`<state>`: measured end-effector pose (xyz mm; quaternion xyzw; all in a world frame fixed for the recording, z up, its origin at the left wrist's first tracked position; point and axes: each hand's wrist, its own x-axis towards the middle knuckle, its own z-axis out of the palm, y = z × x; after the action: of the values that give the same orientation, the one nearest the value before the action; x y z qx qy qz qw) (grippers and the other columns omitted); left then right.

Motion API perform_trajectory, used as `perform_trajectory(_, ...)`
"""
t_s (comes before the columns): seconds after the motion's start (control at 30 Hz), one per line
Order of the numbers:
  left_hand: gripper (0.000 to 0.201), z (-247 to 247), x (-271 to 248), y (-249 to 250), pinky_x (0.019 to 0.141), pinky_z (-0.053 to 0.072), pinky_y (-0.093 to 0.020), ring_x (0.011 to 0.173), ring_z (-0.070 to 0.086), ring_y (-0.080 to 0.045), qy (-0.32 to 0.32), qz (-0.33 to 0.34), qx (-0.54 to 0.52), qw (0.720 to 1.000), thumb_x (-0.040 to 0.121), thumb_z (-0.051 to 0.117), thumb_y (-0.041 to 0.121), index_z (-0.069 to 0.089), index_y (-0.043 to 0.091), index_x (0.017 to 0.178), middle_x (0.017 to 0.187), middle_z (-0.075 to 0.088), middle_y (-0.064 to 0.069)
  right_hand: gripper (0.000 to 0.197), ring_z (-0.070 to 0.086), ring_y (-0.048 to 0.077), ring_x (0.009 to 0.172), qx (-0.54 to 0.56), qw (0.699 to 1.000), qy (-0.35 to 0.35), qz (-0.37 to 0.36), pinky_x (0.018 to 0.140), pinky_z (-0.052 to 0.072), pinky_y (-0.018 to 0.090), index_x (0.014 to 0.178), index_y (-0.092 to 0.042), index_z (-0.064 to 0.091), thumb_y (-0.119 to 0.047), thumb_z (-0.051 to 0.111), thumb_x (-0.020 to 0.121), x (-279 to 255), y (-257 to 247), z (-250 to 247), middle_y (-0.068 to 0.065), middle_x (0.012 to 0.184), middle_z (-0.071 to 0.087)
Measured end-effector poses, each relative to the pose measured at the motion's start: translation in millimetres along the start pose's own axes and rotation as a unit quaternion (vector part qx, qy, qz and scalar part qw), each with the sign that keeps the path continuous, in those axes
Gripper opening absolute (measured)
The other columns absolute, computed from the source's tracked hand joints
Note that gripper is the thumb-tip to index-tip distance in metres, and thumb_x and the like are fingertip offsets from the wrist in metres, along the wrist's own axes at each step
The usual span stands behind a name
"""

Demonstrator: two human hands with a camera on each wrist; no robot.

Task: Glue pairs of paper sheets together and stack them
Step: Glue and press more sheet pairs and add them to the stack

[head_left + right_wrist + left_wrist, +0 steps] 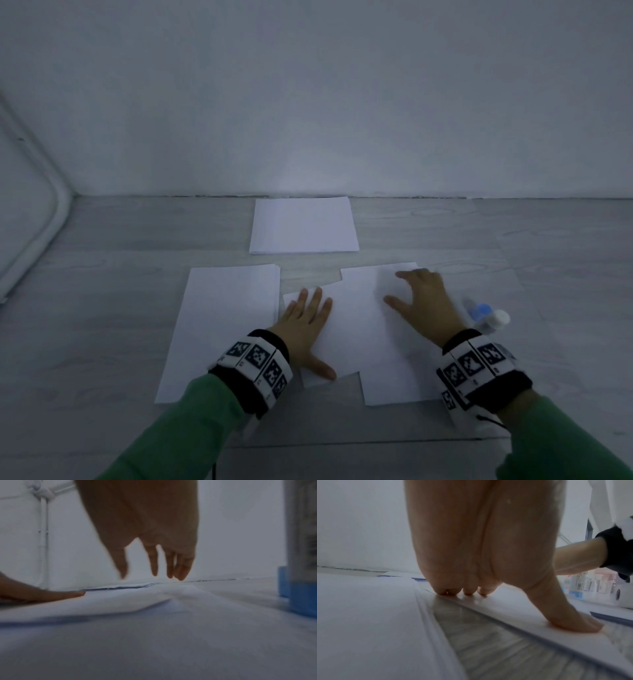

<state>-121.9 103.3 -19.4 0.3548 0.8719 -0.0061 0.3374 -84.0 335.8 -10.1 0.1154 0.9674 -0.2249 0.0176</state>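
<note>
Two white sheets overlap at the middle of the floor: a tilted sheet [342,325] and a straighter sheet [394,370] to its right. My left hand [305,318] lies flat on the tilted sheet [513,609], fingers straight and thumb spread, pressing it down. My right hand [418,301], blurred, spreads with straight fingers over the far part of the right sheet. In the right wrist view the right hand [145,520] hangs just above the paper and holds nothing. There the tilted sheet [102,604] overlaps the lower sheet [171,642] and casts a shadow on it.
A stack of white paper [303,226] lies by the far wall, and another stack [222,329] lies left of my left hand. Glue bottles [486,315] with blue and white parts stand right of my right hand. A white pipe [51,222] runs along the left wall.
</note>
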Motion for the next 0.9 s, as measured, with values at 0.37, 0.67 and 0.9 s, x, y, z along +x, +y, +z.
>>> perform_trajectory(0.37, 0.125, -1, -1, 1, 0.112, -0.016, -0.04, 0.137, -0.033, -0.03, 0.01, -0.004, -0.012, 1.0, 0.073, 0.063, 0.064, -0.025, 0.012, 0.144, 0.149, -0.036, -0.01, 0.03, 0.044, 0.018, 0.066, 0.165, 0.96, -0.09, 0.209, 0.06, 0.032, 0.026, 0.062, -0.01, 0.049, -0.018, 0.074, 0.076, 11, 0, -10, 0.003, 0.069, 0.043)
perform_trajectory(0.67, 0.116, -20, -17, 6, 0.112, -0.015, -0.043, 0.133, -0.037, -0.033, 0.055, -0.061, -0.123, 0.989, 0.078, 0.057, 0.064, -0.02, 0.009, 0.146, 0.145, -0.039, -0.019, 0.005, 0.059, 0.017, 0.07, 0.248, 0.966, -0.003, 0.069, 0.059, 0.04, 0.025, 0.074, -0.009, 0.068, -0.007, 0.072, 0.077, -7, -29, -63, 0.005, 0.07, 0.065)
perform_trajectory(0.9, 0.091, -105, -35, -41, 0.102, 0.041, -0.032, 0.127, 0.046, -0.023, 0.319, -0.084, -0.57, 0.753, 0.085, 0.065, 0.029, 0.004, 0.01, 0.15, 0.147, 0.035, -0.002, 0.004, 0.068, 0.015, 0.064, 0.497, 0.866, 0.035, 0.034, 0.056, 0.054, 0.023, 0.082, -0.002, 0.067, -0.006, 0.068, 0.08, 46, -58, -105, 0.007, 0.077, 0.072)
